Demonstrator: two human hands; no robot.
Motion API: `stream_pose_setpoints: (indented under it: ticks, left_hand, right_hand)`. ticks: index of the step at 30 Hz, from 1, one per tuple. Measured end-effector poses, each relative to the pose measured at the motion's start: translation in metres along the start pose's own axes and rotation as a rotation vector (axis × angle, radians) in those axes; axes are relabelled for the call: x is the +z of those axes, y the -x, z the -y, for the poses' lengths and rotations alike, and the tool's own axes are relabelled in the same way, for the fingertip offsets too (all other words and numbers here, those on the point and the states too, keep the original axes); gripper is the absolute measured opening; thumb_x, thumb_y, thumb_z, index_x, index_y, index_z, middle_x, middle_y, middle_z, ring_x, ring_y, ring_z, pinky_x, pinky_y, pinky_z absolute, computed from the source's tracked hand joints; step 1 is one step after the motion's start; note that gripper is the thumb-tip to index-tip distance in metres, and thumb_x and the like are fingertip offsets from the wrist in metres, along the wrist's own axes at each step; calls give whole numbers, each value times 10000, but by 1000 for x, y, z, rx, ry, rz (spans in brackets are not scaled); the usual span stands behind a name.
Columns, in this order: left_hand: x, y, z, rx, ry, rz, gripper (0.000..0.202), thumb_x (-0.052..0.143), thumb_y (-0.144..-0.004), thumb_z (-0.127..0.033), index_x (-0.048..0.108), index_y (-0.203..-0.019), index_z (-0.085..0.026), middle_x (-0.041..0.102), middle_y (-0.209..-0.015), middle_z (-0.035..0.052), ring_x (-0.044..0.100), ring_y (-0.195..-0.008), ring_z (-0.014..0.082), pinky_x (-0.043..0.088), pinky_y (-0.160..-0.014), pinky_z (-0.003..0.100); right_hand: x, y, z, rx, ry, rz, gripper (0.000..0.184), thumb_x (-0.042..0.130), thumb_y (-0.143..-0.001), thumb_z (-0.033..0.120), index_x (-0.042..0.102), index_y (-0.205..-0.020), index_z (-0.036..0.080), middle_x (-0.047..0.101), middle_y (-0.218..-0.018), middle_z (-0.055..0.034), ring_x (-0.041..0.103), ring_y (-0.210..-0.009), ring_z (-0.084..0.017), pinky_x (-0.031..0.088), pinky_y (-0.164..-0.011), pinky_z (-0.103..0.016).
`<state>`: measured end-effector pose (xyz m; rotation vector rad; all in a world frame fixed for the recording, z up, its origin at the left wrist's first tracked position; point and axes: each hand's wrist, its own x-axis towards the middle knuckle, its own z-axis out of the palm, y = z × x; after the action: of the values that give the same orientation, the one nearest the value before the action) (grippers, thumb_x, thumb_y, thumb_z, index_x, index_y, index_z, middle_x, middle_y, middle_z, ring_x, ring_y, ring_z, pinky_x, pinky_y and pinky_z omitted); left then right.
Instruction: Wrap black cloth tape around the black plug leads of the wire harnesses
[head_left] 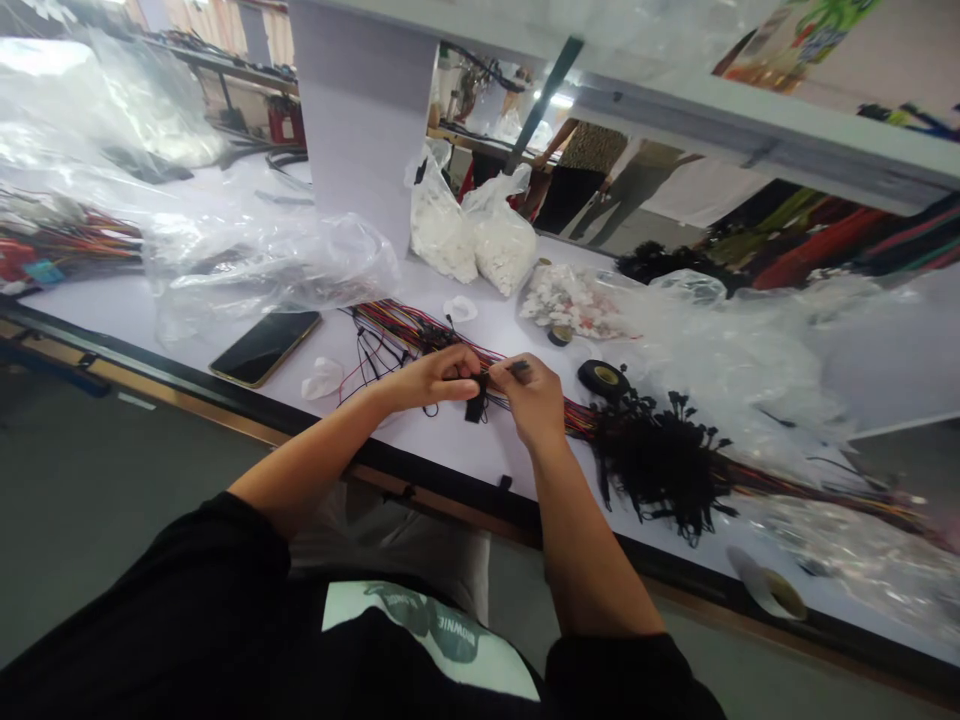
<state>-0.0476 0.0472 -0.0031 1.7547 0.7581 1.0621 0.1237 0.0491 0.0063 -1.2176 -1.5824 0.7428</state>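
Observation:
My left hand (442, 378) is closed in a pinch, its thumb and fingertips at a small black piece (475, 408) that hangs below them. Close beside it, my right hand (534, 398) is closed too, with a bit of black showing at its fingertips; what exactly it grips is hidden. Under and behind both hands runs a bundle of red, yellow and black wires (397, 322). To the right, the bundle leads into a thick cluster of black connectors (664, 455). A roll of black tape (604, 380) lies just beyond my right hand.
A phone (265, 347) lies left on the white table (442, 450). Clear plastic bags (277, 265) cover the left side. Bags of white parts (504, 240) stand at the back, under a shelf (637, 100). A tape roll (780, 592) sits at the front right edge. People stand beyond.

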Motion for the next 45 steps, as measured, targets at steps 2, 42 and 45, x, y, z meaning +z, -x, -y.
stream_pose_setpoints:
  ticks: [2,42,45]
  left_hand:
    - [5,-2,4,-35,-83,-174,265,678,-647,-335,500,-753,-170,469,-657,-46,422,-586,74,347,-549,199]
    - [17,-3,7,-19,-204,-347,116,587,-665,-142,474,-683,-163,437,-596,-73,400,-552,56,315,-550,193]
    - [21,-1,8,6,-260,-372,125,561,-685,-122,466,-611,-157,439,-555,-70,397,-537,55,296,-538,196]
  right_hand:
    - [1,3,4,-45,63,12,158,626,-654,352,577,-635,202,615,-625,25,556,-621,-141,444,-636,-291]
    - [10,2,-4,-60,-107,-33,194,650,-673,372,577,-632,197,598,-631,33,541,-603,-119,431,-596,-261]
    - [13,3,-7,-17,-108,76,209,630,-691,406,573,-724,208,528,-533,63,491,-486,-101,395,-500,-240]
